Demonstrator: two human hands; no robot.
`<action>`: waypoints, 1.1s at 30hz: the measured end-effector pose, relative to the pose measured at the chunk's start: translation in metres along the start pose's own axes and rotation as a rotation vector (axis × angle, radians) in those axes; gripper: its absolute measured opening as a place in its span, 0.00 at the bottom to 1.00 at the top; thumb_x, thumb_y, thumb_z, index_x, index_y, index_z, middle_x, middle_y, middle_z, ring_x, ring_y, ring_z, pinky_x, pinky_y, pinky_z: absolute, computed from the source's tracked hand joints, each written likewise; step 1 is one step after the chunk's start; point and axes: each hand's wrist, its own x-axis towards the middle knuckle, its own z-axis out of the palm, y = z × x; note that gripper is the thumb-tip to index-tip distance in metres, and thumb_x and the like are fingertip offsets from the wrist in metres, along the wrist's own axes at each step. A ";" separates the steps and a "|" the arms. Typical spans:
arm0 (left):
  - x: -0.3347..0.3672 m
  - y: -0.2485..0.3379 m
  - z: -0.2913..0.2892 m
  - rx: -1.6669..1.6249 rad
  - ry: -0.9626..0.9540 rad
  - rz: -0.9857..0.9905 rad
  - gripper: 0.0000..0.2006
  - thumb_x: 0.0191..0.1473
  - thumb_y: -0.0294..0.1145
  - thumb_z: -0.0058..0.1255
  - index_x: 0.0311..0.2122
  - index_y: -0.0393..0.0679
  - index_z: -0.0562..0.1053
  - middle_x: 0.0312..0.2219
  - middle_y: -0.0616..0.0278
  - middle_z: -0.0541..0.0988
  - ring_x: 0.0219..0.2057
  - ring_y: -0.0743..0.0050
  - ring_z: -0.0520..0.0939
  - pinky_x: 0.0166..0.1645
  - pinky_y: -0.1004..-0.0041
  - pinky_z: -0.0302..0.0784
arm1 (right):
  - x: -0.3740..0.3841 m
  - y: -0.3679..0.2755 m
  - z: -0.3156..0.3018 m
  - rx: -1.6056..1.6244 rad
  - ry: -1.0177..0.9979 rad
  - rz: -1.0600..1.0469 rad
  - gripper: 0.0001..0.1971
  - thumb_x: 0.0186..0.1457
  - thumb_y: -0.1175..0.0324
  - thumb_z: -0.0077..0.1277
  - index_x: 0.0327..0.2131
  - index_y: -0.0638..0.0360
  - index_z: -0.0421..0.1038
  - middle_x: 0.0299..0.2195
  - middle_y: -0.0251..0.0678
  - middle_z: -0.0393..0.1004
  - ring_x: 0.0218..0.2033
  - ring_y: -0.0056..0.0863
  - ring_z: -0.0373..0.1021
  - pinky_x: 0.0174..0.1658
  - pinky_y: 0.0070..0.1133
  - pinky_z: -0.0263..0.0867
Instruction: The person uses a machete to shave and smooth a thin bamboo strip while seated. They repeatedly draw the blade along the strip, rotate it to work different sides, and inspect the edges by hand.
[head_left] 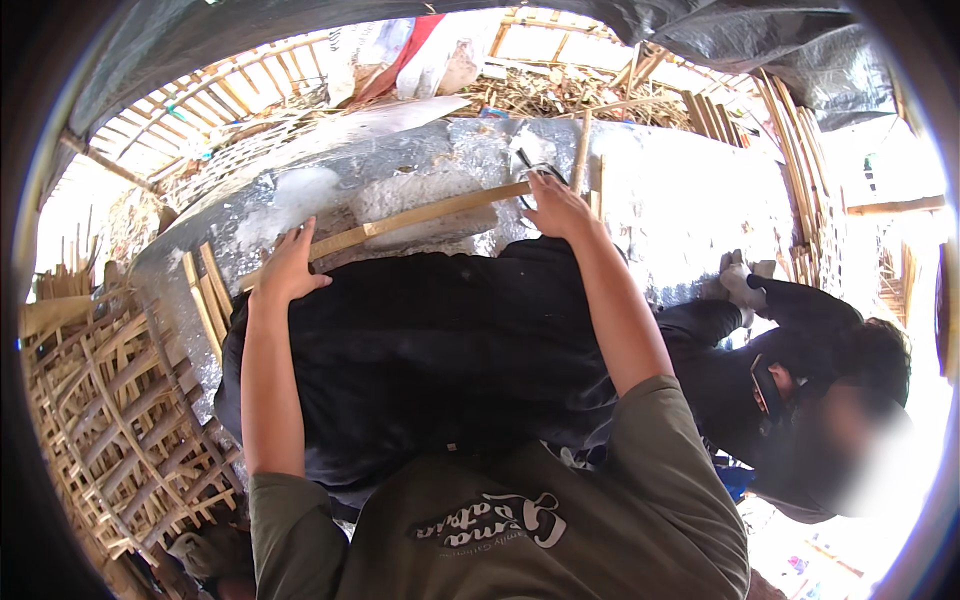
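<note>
A long, pale bamboo strip (420,212) lies slantwise across the front of my black-clothed lap (420,340). My left hand (287,265) rests over its left part, fingers stretched forward and thumb apart. At the strip's right end, my right hand (560,207) is closed on it, its fingertips partly hidden. Just beyond those fingers is a thin dark looped object (528,160) whose kind I cannot make out. A pale, worn slab (420,200) lies on the grey sheet behind the strip.
Short bamboo slats (207,300) lie left of my knees, near a woven bamboo frame (110,410). Another person in dark clothes (800,350) sits close on my right. Grey plastic sheeting (690,185) covers the floor, with bamboo shavings (560,95) at the back.
</note>
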 end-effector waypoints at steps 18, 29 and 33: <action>-0.002 0.003 0.002 -0.085 0.103 0.083 0.38 0.47 0.31 0.67 0.64 0.49 0.64 0.61 0.50 0.69 0.63 0.48 0.67 0.69 0.49 0.59 | -0.025 -0.031 -0.008 -0.090 -0.019 -0.048 0.39 0.63 0.52 0.50 0.70 0.57 0.46 0.66 0.54 0.56 0.64 0.56 0.59 0.60 0.45 0.62; 0.008 0.014 0.007 0.112 0.230 0.141 0.19 0.52 0.26 0.61 0.51 0.47 0.77 0.45 0.55 0.81 0.52 0.51 0.78 0.64 0.46 0.64 | -0.012 -0.023 -0.007 -0.087 0.010 -0.041 0.30 0.61 0.57 0.52 0.65 0.52 0.59 0.55 0.48 0.69 0.56 0.45 0.69 0.57 0.38 0.67; 0.007 0.009 0.002 0.063 0.201 0.066 0.19 0.51 0.24 0.60 0.50 0.47 0.78 0.44 0.54 0.82 0.50 0.49 0.79 0.61 0.46 0.66 | -0.016 -0.034 -0.017 -0.061 0.019 -0.063 0.28 0.60 0.60 0.55 0.62 0.51 0.63 0.47 0.46 0.75 0.52 0.44 0.72 0.55 0.36 0.68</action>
